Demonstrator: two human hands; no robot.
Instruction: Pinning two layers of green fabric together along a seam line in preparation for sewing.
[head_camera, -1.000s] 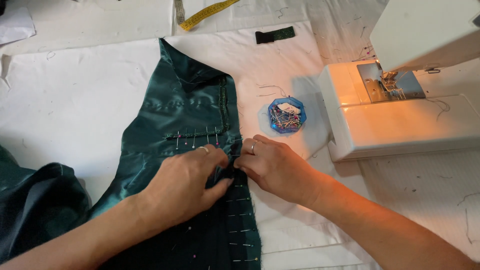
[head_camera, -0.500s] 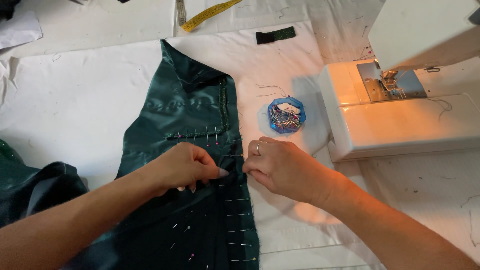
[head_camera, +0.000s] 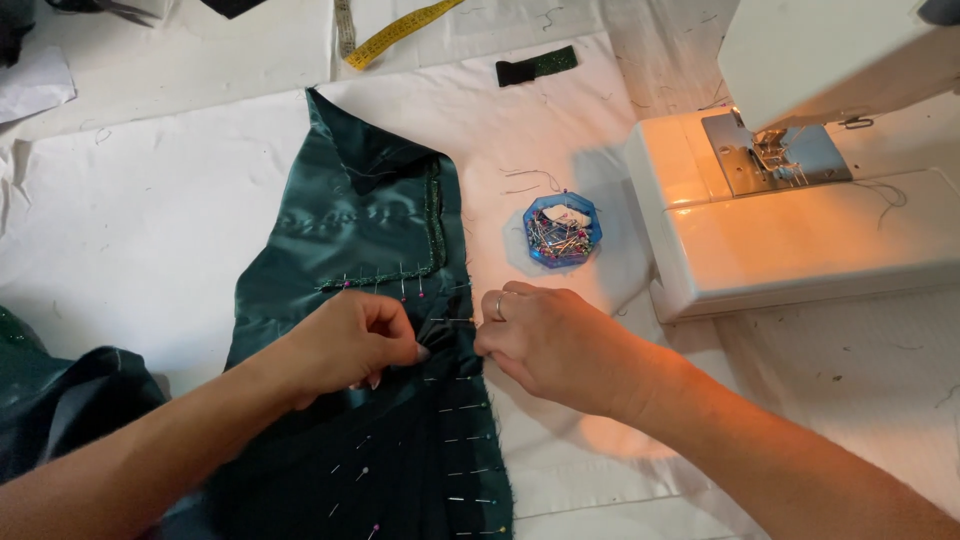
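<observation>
Head view: the green satin garment piece (head_camera: 360, 250) lies flat on the white desk (head_camera: 140, 230), its long axis running from 12 o'clock down to 6 o'clock, the pointed top end aimed at 12 and the darker lower part passing under both hands. A row of pins (head_camera: 465, 440) sticks crosswise along its right edge, and more pins follow a beaded trim across its middle.

At 2 o'clock from the hands, a blue octagonal pin box (head_camera: 562, 230) stands open on the desk, filled with coloured-head pins and a scrap of white. Past it, at 3 o'clock, a white sewing machine (head_camera: 800, 230) sits with its light on. A yellow tape measure (head_camera: 400, 30) lies at 12 o'clock.

The left hand (head_camera: 350, 345) comes in from 8 o'clock, knuckles up, its grip narrow, fingertips pinching the fabric edge. The right hand (head_camera: 545, 345) enters from 4 o'clock, curled into a loose fist, its grip narrow at the same edge; whether it holds a pin I cannot tell.
</observation>
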